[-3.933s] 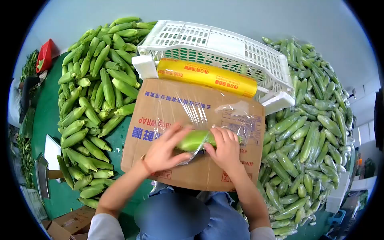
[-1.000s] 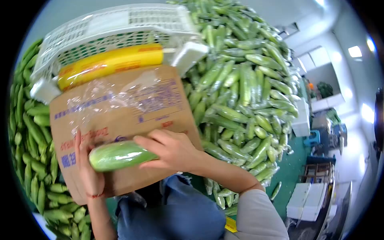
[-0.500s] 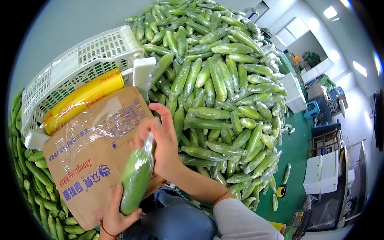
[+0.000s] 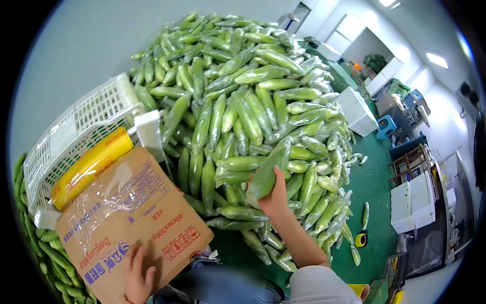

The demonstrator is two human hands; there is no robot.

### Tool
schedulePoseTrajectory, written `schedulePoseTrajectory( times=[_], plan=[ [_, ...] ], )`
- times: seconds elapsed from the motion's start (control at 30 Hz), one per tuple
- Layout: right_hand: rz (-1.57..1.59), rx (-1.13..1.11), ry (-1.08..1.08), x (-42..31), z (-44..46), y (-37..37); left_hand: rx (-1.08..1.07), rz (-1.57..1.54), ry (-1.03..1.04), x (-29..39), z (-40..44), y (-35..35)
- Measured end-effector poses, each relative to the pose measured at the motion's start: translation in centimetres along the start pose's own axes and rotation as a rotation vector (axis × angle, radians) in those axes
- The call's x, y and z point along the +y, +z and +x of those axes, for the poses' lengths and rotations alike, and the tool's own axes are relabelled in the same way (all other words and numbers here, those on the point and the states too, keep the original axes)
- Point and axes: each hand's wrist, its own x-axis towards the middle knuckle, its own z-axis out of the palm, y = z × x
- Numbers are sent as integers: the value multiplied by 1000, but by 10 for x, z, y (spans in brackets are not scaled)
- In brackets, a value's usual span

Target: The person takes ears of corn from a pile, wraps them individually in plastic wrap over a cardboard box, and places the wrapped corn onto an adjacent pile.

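Note:
My right hand (image 4: 274, 195) grips a plastic-wrapped ear of corn (image 4: 267, 171) in its green husk by the lower part. It holds this ear over the big pile of wrapped corn (image 4: 248, 114) on the right. My left hand (image 4: 139, 276) is empty, its fingers apart, above the near side of a brown cardboard box (image 4: 144, 197). Some clear film (image 4: 104, 207) lies wrinkled across the box top. At the box's far edge sits a yellow roll of wrap (image 4: 93, 167), in front of a white plastic crate (image 4: 83, 114).
Unwrapped green corn (image 4: 53, 256) is heaped at the left. A yellow tape roll (image 4: 361, 239) and a few stray wrapped ears lie on the green floor (image 4: 372, 177). White foam boxes (image 4: 412, 202), a blue stool (image 4: 386, 126) and shelving stand at the right.
My right hand has carried the wrapped ear from above the box rightward over the pile. My left hand has let go of the ear. The view has shifted right.

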Motion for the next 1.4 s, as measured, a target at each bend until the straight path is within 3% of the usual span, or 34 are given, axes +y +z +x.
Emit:
schedulePoseTrajectory(
  times=[0.1,0.2,0.4,0.63,0.73,0.8,0.87,0.93,1.03,1.1,1.17,1.23,1.4],
  plan=[
    [4,33,-57,-22,10,-19,50,121,-110,-6,-11,-11],
    [56,77,-37,-11,-3,-30,117,366,-18,-3,-20,0],
    [9,44,-10,4,-26,-47,132,354,24,3,-22,-8],
    [-279,306,-379,-65,-6,-71,139,300,-19,-4,-31,0],
    [-307,215,-731,-132,66,-94,167,317,3,-8,-33,3],
    [-282,420,-800,-181,134,-108,180,314,24,-6,-31,6],
    [-775,712,-876,-209,179,-123,180,321,14,-4,-31,4],
    [-969,709,-687,-199,185,-126,187,309,17,1,-29,2],
    [-1139,578,-557,-160,190,-116,215,288,12,6,-29,0],
    [-1179,536,-854,-116,174,-109,223,252,24,-2,-31,2],
    [-1299,426,-988,-79,160,-110,235,290,41,-18,-33,8],
    [-1291,203,-946,-33,113,-96,296,379,-18,-33,-42,21],
    [-1383,-481,-678,102,-11,-86,391,261,-36,-22,-37,12]
  ],
)
